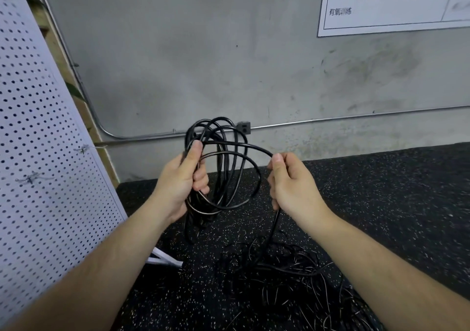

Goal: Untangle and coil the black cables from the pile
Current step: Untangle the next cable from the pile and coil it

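Left hand (181, 180), at 9 o'clock, grips the cable coil (201, 217), fingers curled. Right hand (292, 185), at 3 o'clock, apparently pinches one strand (274, 225) leading down to the tangled pile (279, 277) at 6 o'clock.

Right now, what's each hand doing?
Left hand: closed, gripping the coiled loops of black cable.
Right hand: closed, pinching the cable's free run toward the pile.

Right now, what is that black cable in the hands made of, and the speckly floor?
The black cable looks like plastic or rubber sheathing, smooth and slightly glossy: light glints along its bent loops. The floor looks like black rubber matting, matte, with pale flecks throughout. Sight alone cannot confirm either.
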{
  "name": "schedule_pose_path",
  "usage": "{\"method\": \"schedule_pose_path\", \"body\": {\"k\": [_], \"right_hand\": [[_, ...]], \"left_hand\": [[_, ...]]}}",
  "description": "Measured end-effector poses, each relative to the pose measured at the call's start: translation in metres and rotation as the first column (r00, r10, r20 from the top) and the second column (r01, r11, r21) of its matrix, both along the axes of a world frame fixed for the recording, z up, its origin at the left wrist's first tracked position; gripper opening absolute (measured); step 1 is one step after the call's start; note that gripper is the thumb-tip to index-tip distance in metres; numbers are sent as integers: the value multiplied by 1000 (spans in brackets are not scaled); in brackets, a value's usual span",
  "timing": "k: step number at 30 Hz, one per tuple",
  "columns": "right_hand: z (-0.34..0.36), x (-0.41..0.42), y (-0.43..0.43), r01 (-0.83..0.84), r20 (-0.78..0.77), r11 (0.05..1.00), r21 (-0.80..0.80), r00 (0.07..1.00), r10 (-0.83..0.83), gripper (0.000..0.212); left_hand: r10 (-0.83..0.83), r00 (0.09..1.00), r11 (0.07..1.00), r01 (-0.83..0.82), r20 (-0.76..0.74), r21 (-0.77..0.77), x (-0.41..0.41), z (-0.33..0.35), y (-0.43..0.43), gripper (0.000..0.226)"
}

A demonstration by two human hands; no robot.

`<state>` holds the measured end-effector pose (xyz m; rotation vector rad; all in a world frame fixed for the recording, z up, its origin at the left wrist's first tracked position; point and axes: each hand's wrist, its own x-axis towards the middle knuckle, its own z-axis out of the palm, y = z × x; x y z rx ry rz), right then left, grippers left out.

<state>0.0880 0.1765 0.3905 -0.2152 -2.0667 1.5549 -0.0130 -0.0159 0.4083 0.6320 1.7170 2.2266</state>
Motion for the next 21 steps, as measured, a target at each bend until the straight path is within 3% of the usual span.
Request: {"method": "schedule_pose_path", "body": {"k": [3,6,8,10,11,14,16,21], "right_hand": [[1,-8,-3,108,-14,992,65,994,-108,31],[4,-8,-4,174,39,963,204,982,-186,39],[7,-3,-4,43,158,984,170,985,-71,70],[11,3,-8,-148,245,989,23,960,138,88],[11,5,-10,-196,239,980,-29,951,197,86],[4,0,-8,-179,160,979,-95,968,192,50],[4,-3,-10,-168,196,982,-87,964,182,47],[3,-8,-22,-136,191,974,179,976,101,23]], "left_hand": [[-31,999,996,29,-16,-80,11,-6,9,55],[-56,998,998,56,0,-25,20,-5,15,51],[-101,994,993,99,29,58,21,0,15,47],[-159,986,983,154,42,98,20,2,14,48],[-188,981,979,183,43,92,18,1,13,49],[-208,978,978,208,18,-26,19,-3,13,50],[-184,983,978,184,15,-101,21,-8,18,51],[73,993,966,-94,-96,-242,36,-28,39,48]]}}
